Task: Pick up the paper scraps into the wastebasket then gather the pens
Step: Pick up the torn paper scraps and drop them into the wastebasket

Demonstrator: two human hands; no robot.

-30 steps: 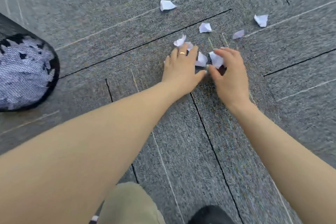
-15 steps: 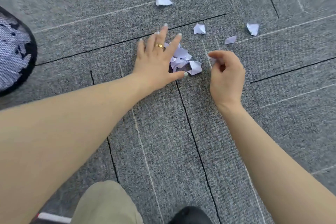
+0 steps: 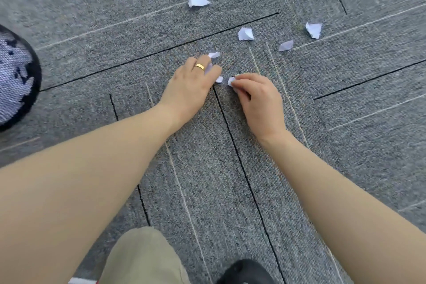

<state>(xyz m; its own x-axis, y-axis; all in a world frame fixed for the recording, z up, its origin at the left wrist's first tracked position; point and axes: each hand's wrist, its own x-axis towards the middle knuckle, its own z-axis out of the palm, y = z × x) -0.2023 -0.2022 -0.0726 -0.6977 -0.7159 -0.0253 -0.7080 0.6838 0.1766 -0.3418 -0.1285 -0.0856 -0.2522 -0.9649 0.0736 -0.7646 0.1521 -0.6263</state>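
White paper scraps lie on grey carpet. My left hand (image 3: 191, 85), with a gold ring, is curled over a small pile of scraps; bits of paper (image 3: 214, 55) stick out past its fingers. My right hand (image 3: 258, 97) pinches a small scrap (image 3: 230, 81) at its fingertips, close beside the left hand. Another little scrap (image 3: 219, 79) lies between the two hands. Loose scraps lie farther off: one far ahead (image 3: 197, 0), one in the middle (image 3: 245, 34), two on the right (image 3: 286, 45) (image 3: 314, 29). The black mesh wastebasket (image 3: 34, 71) sits at the left edge. No pens are in view.
Carpet tiles with dark seams and pale lines cover the floor. My knee in khaki trousers (image 3: 143, 258) and a black shoe (image 3: 246, 272) are at the bottom edge. White paper shows inside the wastebasket.
My left hand has gone from spread flat to curled over the scrap pile. My right hand has moved left, bringing its scrap up to the pile.
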